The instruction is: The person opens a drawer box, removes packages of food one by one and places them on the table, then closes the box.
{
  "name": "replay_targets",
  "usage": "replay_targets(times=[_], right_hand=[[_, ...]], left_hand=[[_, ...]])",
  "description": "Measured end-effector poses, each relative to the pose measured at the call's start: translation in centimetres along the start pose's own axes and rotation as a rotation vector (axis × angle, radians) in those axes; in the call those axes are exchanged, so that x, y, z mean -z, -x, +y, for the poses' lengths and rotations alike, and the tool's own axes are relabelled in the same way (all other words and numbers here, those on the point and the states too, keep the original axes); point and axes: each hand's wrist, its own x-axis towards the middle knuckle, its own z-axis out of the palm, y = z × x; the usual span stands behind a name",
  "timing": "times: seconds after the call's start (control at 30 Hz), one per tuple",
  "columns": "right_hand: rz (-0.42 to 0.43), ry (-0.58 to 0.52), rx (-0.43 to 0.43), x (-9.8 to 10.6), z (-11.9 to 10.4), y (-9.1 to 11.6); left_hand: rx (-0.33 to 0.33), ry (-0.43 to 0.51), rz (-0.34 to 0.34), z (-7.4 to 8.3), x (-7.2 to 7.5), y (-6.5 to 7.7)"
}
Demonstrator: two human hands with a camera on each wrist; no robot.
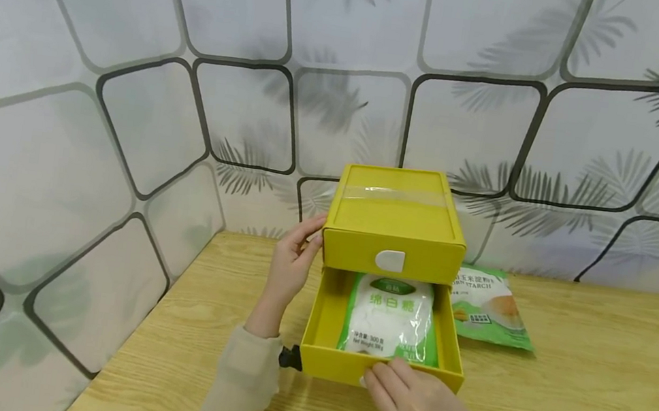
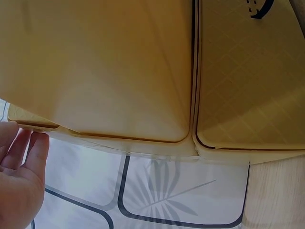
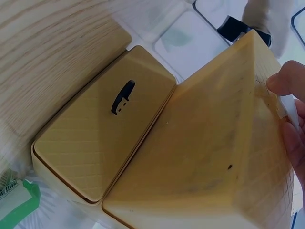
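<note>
A yellow two-drawer storage box (image 1: 397, 207) stands on the table with its lower drawer (image 1: 324, 311) pulled out. Inside that drawer lies a white and green bag of sugar (image 1: 390, 316). My right hand (image 1: 419, 402) is at the drawer front, its thumb and fingers pinching the white handle (image 3: 289, 107). At the upper left side of the box, my left hand (image 1: 293, 259) touches the wall with its fingers; the left wrist view shows those fingertips (image 2: 40, 138) right at the box's edge. The upper drawer, with its own white handle (image 1: 390, 261), is closed.
A green and white bag of corn starch (image 1: 492, 311) lies on the wooden table (image 1: 591, 388), right of the box and partly behind it. Patterned cloth (image 1: 352, 119) hangs behind and along the left. Clear tape (image 1: 398, 195) crosses the box top.
</note>
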Motion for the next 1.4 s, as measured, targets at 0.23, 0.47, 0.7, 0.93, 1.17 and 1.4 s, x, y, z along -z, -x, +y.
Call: replay_targets(times=[0.23,0.47,0.7,0.93,1.17,1.4], right_hand=[[0.007,-0.047,-0.010,0.08,-0.21,-0.05],[0.018,-0.059,-0.008,0.06,-0.32,-0.03],[0.019,-0.065,-0.009,0.14,-0.32,-0.05],[0.001,-0.061,-0.006,0.24,-0.28,-0.10],[-0.001,-0.067,-0.002,0.28,-0.29,-0.17],[-0.002,-0.082,0.001,0.47,-0.53,-0.16]], left_hand=[[-0.014,0.002,0.003,-0.20,-0.02,0.04],[-0.005,0.001,0.001,-0.17,-0.01,0.20],[-0.010,0.006,-0.006,0.02,-0.09,0.10],[-0.023,0.015,-0.003,-0.70,-0.07,0.00],[-0.008,0.003,0.004,0.07,-0.17,0.00],[-0.010,0.007,0.006,-0.09,-0.05,-0.02]])
